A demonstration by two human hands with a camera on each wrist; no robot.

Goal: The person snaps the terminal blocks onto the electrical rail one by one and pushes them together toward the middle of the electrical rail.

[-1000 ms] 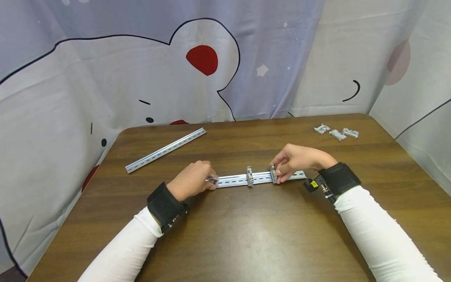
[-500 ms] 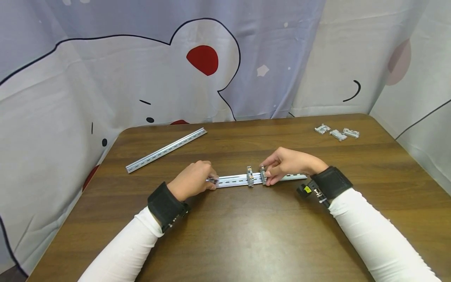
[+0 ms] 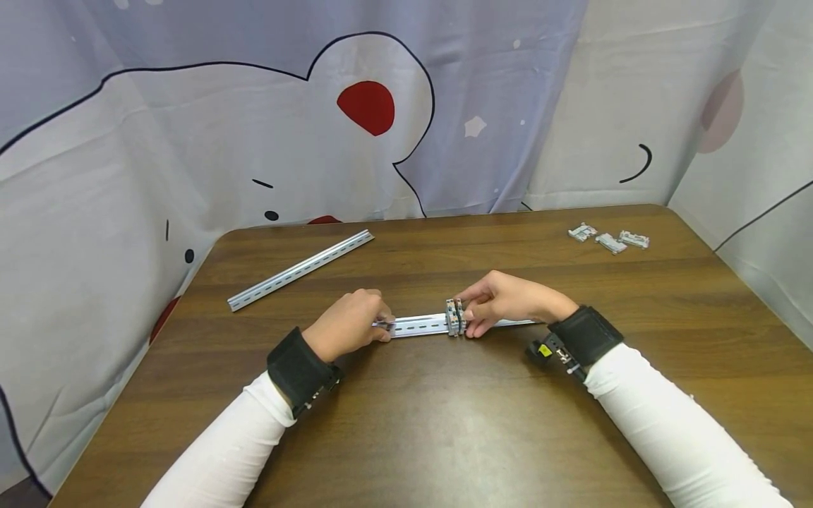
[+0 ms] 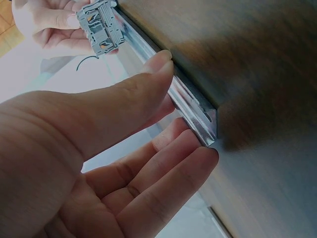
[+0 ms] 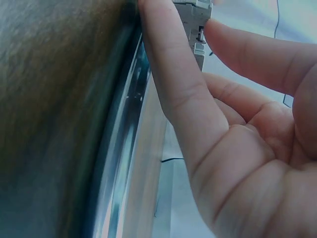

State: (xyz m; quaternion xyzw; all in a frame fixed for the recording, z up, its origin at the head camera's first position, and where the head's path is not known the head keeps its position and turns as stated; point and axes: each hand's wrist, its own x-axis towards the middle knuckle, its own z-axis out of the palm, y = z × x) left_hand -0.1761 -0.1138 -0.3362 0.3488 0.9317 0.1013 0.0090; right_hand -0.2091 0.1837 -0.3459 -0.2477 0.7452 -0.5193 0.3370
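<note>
Rail [image 3: 419,326], metal and slotted, sits mid-frame on worktop [image 3: 406,423]. Left hand [image 3: 348,324] pinches its left end. Right hand [image 3: 508,303] clamped on grey terminal block [image 3: 461,319] on the rail, right beside matching block [image 3: 452,321]. Spare rail [image 3: 298,271] lies diagonal, upper left; three loose blocks [image 3: 611,243], upper right.

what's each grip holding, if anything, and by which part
Left grip: metal rail, by its left end. Right grip: rightmost terminal block on it, from its right side; exact contact partly hidden.
</note>
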